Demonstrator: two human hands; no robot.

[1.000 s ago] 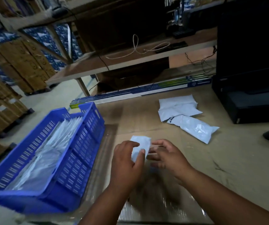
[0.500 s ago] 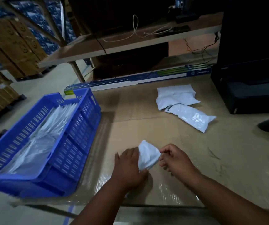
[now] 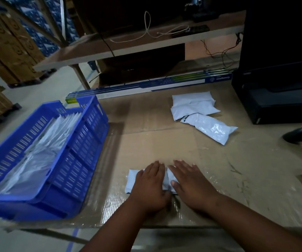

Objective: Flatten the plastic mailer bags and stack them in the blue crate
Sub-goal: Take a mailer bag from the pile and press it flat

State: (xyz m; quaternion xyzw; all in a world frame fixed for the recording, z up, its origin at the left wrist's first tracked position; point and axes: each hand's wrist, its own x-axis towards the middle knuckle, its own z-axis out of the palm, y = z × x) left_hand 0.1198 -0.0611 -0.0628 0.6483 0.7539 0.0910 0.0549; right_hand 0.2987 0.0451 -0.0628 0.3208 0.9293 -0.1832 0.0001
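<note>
We press one mailer bag [image 3: 131, 180] flat against the near edge of the table [image 3: 255, 179] with both hands, left hand [image 3: 151, 184] and right hand [image 3: 192, 182], each grip spread with straight fingers; trapped air could let the slick plastic skid out or spring back when we lift. Farther right we count three or so unflattened bags [image 3: 199, 111], overlapping so the count is unsure, and one blue crate [image 3: 84, 151] at left with its stack too layered to count.
</note>
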